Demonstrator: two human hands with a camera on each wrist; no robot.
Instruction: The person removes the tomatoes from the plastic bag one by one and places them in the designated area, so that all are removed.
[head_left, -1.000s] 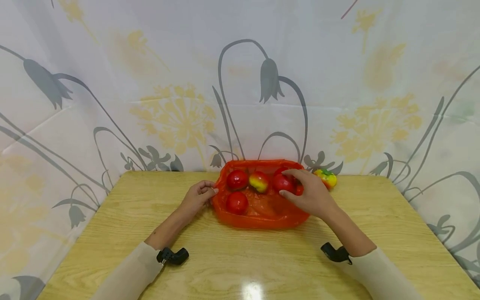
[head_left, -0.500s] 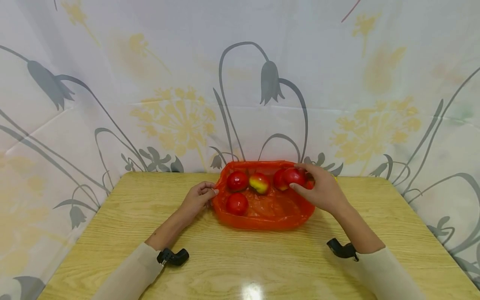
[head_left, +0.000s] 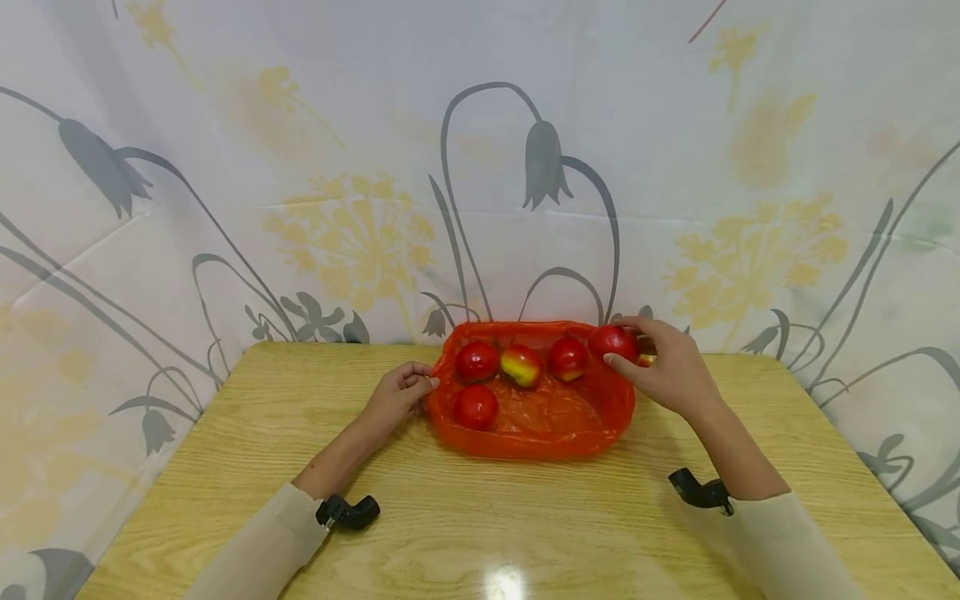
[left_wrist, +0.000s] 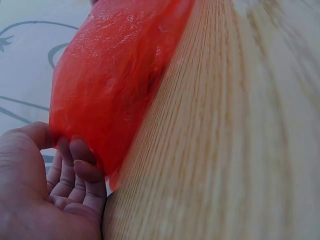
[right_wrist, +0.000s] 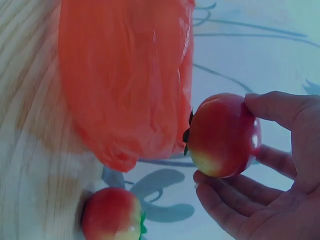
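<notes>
A red plastic bag (head_left: pixel 517 442) stands wide open on the table, with several round red and yellow fruits inside, among them a red and yellow fruit (head_left: pixel 522 367). My left hand (head_left: pixel 401 392) pinches the bag's left rim; the left wrist view shows the fingers curled against the plastic. My right hand (head_left: pixel 671 367) holds a round red fruit with a green leafy top (right_wrist: pixel 222 135) between thumb and fingertips, at the bag's right rim. A second leafy-topped fruit (right_wrist: pixel 112 215) lies on the table outside the bag, mostly hidden behind my right hand in the head view.
The wooden table (head_left: pixel 465 517) reaches toward me in front of the bag. A flower-patterned cloth (head_left: pixel 360 150) hangs right behind the table's back edge. Each wrist carries a small black camera mount (head_left: pixel 348 512).
My right hand has moved rightward and slightly up, carrying the red fruit from inside the bag to its right rim. My left hand keeps its hold on the left rim.
</notes>
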